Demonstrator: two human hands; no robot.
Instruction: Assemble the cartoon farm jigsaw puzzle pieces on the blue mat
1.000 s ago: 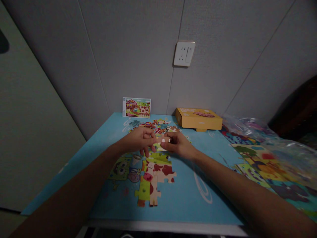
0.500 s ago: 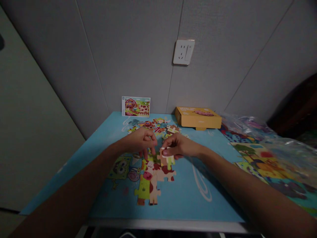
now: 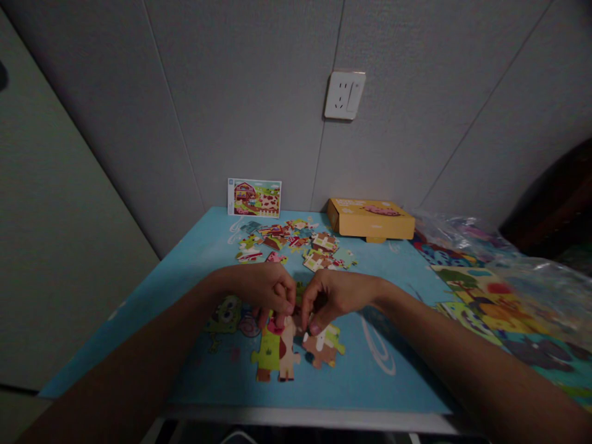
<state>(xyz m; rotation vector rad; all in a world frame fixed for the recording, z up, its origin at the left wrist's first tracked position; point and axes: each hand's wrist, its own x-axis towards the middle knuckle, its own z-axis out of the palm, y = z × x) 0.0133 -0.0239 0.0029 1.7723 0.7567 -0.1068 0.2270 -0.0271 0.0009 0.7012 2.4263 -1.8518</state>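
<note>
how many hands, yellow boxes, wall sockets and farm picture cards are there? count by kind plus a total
hands: 2 (left hand, right hand)
yellow box: 1
wall socket: 1
farm picture card: 1
total: 5

Box point(image 3: 370, 219) right of card point(image 3: 254, 198)

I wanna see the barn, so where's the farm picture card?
In the head view, the farm picture card stands by the wall, back left on the blue table, behind loose puzzle pieces and left of the yellow box.
</note>
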